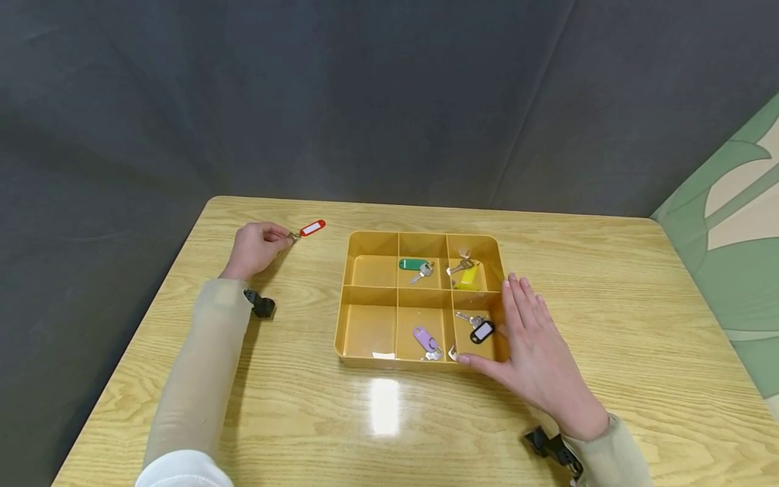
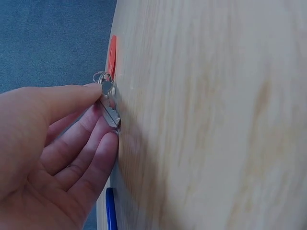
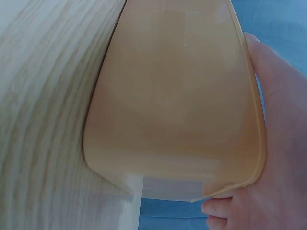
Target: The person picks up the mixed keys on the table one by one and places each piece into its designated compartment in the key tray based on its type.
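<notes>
My left hand [image 1: 258, 247] is at the table's far left and pinches a key [image 2: 110, 113] between thumb and fingers. A ring joins this key to a red key tag [image 1: 313, 228], which points away to the right. My right hand [image 1: 538, 352] rests on the near right corner of a yellow six-compartment tray [image 1: 365, 362], thumb along the front rim and straight fingers along the right side. In the tray are keys with a green tag [image 1: 412, 264], a yellow tag [image 1: 467, 277], a lilac tag [image 1: 424, 338] and a black tag [image 1: 483, 332]. Both left compartments are bare.
Beside the left hand in its wrist view lies a blue tag [image 2: 111, 209], hidden from the head view. The wooden table [image 1: 292, 406] ends at a dark grey partition [image 1: 389, 101] behind. A green patterned surface [image 1: 742, 203] borders its right side.
</notes>
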A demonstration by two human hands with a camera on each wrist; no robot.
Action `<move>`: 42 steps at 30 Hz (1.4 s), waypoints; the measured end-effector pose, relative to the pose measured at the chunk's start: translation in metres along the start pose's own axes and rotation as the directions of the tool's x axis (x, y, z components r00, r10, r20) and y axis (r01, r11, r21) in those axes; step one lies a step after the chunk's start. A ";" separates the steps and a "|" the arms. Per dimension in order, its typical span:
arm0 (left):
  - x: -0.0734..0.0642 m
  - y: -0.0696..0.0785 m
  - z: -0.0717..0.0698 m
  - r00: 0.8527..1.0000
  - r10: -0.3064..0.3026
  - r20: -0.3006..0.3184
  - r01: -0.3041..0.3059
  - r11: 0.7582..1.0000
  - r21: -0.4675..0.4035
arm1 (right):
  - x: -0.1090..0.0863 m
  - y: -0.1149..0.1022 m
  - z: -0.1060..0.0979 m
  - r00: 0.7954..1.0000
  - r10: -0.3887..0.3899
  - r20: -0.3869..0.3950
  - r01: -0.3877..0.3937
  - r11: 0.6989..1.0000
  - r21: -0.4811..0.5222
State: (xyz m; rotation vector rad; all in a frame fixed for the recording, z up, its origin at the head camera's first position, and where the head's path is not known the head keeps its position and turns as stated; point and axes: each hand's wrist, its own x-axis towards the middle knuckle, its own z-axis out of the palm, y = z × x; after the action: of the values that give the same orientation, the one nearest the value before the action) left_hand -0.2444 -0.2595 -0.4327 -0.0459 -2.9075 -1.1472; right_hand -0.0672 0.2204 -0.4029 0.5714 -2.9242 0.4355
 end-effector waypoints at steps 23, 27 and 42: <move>-0.004 0.007 -0.001 1.000 0.001 0.001 -0.001 1.000 -0.019 | 0.000 0.001 0.000 1.000 -0.012 -0.009 0.012 1.000 -0.013; -0.004 0.008 -0.002 1.000 0.020 -0.022 -0.021 0.999 -0.034 | 0.000 0.001 0.000 1.000 -0.014 -0.013 0.014 1.000 -0.012; -0.004 0.020 -0.003 0.993 0.058 -0.104 -0.065 0.996 -0.061 | 0.000 0.001 0.000 1.000 -0.008 -0.010 0.007 1.000 -0.010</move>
State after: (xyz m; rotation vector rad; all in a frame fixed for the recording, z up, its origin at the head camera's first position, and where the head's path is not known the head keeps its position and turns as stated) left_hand -0.2394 -0.2476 -0.4168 -0.0748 -2.7598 -1.1963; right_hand -0.0672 0.2212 -0.4027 0.5770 -2.9121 0.4214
